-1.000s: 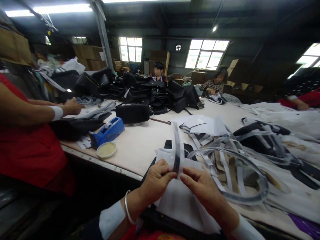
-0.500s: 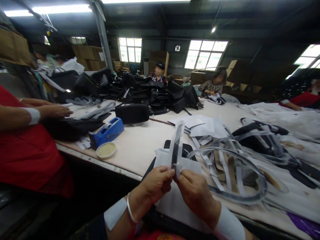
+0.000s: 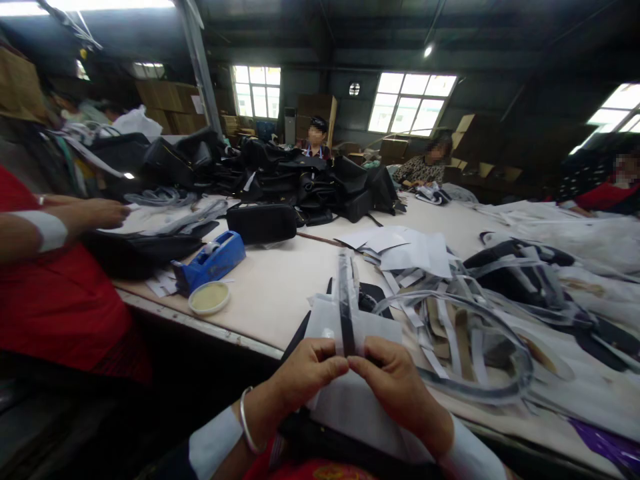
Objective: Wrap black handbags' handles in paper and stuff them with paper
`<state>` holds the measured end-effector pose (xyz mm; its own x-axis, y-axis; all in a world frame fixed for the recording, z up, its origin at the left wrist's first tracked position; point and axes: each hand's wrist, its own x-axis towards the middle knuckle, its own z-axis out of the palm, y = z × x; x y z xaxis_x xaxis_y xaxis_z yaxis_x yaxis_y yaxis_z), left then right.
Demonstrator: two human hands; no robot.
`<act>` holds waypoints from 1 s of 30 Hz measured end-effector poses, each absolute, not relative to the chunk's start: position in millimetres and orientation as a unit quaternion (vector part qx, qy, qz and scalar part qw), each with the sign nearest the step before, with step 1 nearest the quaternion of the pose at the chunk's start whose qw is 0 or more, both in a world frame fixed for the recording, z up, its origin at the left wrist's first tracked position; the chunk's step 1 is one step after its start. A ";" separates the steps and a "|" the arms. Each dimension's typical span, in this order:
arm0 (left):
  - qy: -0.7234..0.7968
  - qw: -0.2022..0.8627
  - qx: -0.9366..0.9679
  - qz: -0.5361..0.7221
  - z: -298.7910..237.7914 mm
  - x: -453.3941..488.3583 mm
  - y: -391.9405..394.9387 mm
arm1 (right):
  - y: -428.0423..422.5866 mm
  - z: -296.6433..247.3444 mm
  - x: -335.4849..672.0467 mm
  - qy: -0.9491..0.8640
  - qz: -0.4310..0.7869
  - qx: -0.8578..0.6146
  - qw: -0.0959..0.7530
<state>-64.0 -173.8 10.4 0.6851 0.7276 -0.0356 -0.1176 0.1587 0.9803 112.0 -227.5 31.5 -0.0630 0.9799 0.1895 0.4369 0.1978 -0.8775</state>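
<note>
Between my two hands runs a black strap (image 3: 345, 303) covered in clear plastic film, its far end pointing away over the table. My left hand (image 3: 307, 370) grips its near end from the left, thumb on top and fingers curled. From the other side my right hand (image 3: 403, 383) pinches the same end, so the thumb tips meet. A white paper sheet (image 3: 367, 413) lies under both hands. Beneath the sheet is black material (image 3: 330, 440), mostly hidden. Right of the strap, a loop of film-wrapped strap (image 3: 523, 373) rests over paper strips (image 3: 453, 333).
A blue tape dispenser (image 3: 213, 263) and a round dish (image 3: 209, 298) stand by the table's front-left edge (image 3: 200, 327). Black bags (image 3: 300, 180) are heaped further back. A co-worker's hands (image 3: 95, 213) are at the left; other people sit across the table. Purple plastic (image 3: 607, 443) lies front right.
My right hand has opened out from a tighter fist, and both thumbs now meet at the strap's near end. The wrapped strap has tipped lower. The co-worker's hands at left shifted left.
</note>
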 end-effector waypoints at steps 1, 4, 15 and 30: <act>0.251 0.771 0.517 0.275 11.3 -64.3 -171.0 | -228.4 28.6 112.6 -0.711 0.251 -0.524 0.395; 0.234 0.861 0.373 0.254 13.1 -60.0 -167.6 | -229.1 19.8 115.3 -0.826 0.043 -0.456 0.328; 0.274 0.528 0.695 0.404 10.2 -55.0 -184.4 | -222.7 42.8 114.8 -0.511 0.553 -0.486 0.443; 0.246 0.849 0.370 0.286 9.2 -59.5 -167.8 | -227.4 13.0 115.6 -0.826 0.049 -0.464 0.316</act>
